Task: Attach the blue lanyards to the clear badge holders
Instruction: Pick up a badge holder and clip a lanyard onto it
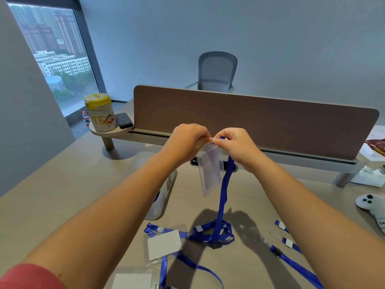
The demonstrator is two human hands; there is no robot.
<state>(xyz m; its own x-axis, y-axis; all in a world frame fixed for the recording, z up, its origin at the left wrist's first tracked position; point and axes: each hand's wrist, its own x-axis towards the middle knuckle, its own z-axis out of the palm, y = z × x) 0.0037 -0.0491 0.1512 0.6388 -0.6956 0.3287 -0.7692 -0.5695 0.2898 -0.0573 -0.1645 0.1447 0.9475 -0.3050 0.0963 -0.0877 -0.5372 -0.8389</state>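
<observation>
Both hands are raised above the desk. My left hand (187, 140) pinches the top edge of a clear badge holder (210, 172), which hangs down empty. My right hand (237, 147) pinches the end of a blue lanyard (221, 203) right at the holder's top, fingertips of both hands touching. The lanyard falls to a coiled loop (214, 234) on the desk. Lower down lies a second badge holder with a white card (164, 244), a lanyard joined to it, and a third holder (133, 280) at the bottom edge. Another loose lanyard (295, 265) lies to the right.
A brown divider panel (250, 119) crosses the desk behind my hands, with a grey chair (216, 71) beyond. A yellow-lidded canister (100, 113) and dark eraser (124, 120) stand on a small shelf at left. A white game controller (373, 207) and tissue lie at right.
</observation>
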